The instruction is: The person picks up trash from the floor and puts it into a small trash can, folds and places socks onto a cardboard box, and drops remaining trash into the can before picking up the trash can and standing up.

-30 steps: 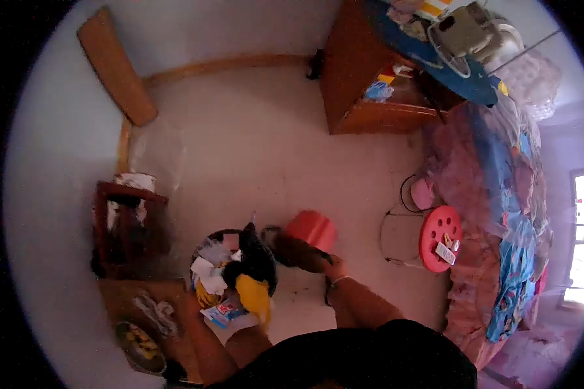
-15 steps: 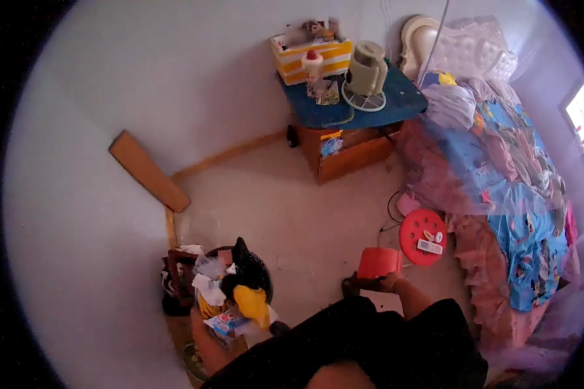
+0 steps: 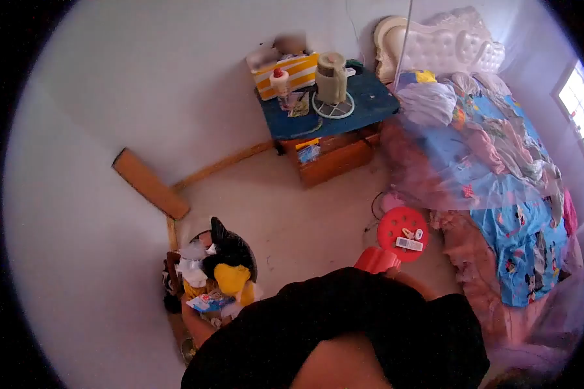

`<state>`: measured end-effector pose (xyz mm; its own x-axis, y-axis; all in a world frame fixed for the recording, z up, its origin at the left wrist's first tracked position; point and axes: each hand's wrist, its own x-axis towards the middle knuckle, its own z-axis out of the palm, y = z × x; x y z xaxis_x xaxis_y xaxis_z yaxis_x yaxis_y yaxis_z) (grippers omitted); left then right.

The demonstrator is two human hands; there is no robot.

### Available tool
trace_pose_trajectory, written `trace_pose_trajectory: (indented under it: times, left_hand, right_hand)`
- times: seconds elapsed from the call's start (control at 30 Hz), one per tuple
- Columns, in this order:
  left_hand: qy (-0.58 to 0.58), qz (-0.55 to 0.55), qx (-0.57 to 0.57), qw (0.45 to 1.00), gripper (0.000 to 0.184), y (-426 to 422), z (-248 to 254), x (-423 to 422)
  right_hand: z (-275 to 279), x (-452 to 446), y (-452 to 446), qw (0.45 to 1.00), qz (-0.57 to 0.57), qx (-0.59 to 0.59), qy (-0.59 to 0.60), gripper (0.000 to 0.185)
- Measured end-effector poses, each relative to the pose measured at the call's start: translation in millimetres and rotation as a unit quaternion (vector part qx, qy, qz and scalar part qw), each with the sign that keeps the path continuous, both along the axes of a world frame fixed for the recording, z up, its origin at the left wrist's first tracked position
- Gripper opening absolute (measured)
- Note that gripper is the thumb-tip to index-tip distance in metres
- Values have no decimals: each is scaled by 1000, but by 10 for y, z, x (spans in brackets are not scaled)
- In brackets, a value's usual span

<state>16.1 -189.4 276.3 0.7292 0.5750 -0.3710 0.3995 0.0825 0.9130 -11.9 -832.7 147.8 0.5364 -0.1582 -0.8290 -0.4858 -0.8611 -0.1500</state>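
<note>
On the left, a dark round bin (image 3: pixel 246 249) is heaped with a yellow cloth-like piece (image 3: pixel 232 279), black and white pieces, and a blue-and-white packet (image 3: pixel 209 301). My left hand (image 3: pixel 188 310) reaches to the near left side of this heap, its fingers hidden. At the right, a glossy red container (image 3: pixel 376 260) shows above my black clothing. My right hand (image 3: pixel 393 273) is at its lower edge, mostly covered, and appears to grip it. Just beyond stands a red round stool (image 3: pixel 388 228) bearing a white box (image 3: pixel 409 244) and small white items.
A blue-topped table (image 3: pixel 370 104) carries a kettle (image 3: pixel 331 78), a yellow-striped box (image 3: pixel 298 72) and a bottle. Its brown drawer (image 3: pixel 337 162) sticks out. A bed (image 3: pixel 522 259) with netting fills the right side. A brown board (image 3: pixel 150 183) leans against the wall.
My view has shifted, and the table and stool sit farther left. My black clothing now covers more of the red container and my right hand. My left hand stays by the heap.
</note>
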Motion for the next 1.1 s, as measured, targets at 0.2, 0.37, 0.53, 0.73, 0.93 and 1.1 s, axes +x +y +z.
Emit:
trace_pose_trajectory:
  times: [0.2,0.37,0.53,0.73,0.93,1.1]
  left_hand:
    - [-10,-24,-13,1000,28,81,24,141]
    - [-25,-62,-23,998,28,327,22,408]
    - [-32,-115,-40,992,28,556,-47,877]
    - [-46,-183,-58,980,27,715,-77,1330]
    - [-84,-266,-74,958,27,570,-90,1663]
    - [-100,-337,-84,933,27,464,-57,2165]
  right_hand:
    - [178,-160,27,998,-60,9,-27,47]
    - [276,-300,283,993,-107,12,-53,45]
    - [457,-493,604,982,-167,7,-83,44]
    - [484,-692,1005,971,-214,4,-108,42]
    - [531,-934,1330,961,-241,10,-134,40]
    - [539,-815,1533,956,-254,13,-144,38]
